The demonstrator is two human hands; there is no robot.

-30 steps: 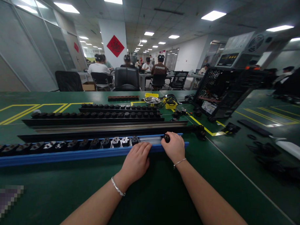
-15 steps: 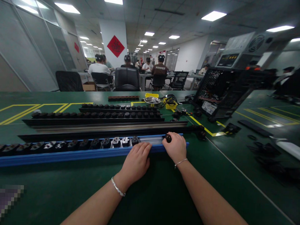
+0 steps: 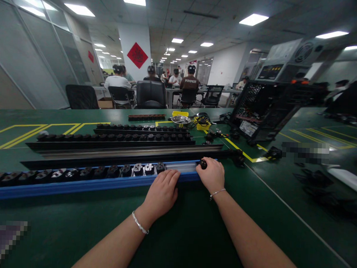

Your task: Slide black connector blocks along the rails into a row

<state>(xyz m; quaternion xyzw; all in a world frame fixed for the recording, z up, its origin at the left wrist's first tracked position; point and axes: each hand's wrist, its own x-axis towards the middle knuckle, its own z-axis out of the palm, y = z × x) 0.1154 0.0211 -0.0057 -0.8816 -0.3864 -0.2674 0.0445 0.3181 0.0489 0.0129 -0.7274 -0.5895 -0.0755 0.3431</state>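
A long blue rail (image 3: 85, 186) lies across the green table, a row of black socket modules (image 3: 112, 171) seated along its left and middle part. My left hand (image 3: 162, 188) is closed over the rail's near side, its fingers laid across the channel beside the last module. Toward the rail's right end, my right hand (image 3: 212, 175) pinches a small round black piece (image 3: 203, 164). That piece is mostly hidden by the fingers, so its exact kind does not show. Between the hands the pale inner channel (image 3: 183, 166) of the rail is visible.
Black rails (image 3: 122, 152) with more modules lie behind the blue one. Farther back are a metal bowl (image 3: 181, 119), a yellow box (image 3: 202, 124) with cables and an open computer case (image 3: 260, 105). Black parts (image 3: 317, 180) lie at right. People sit in the background.
My right hand has shifted slightly to the right along the rail, with the round black piece still in its fingers. The left hand and the rail have stayed in place.
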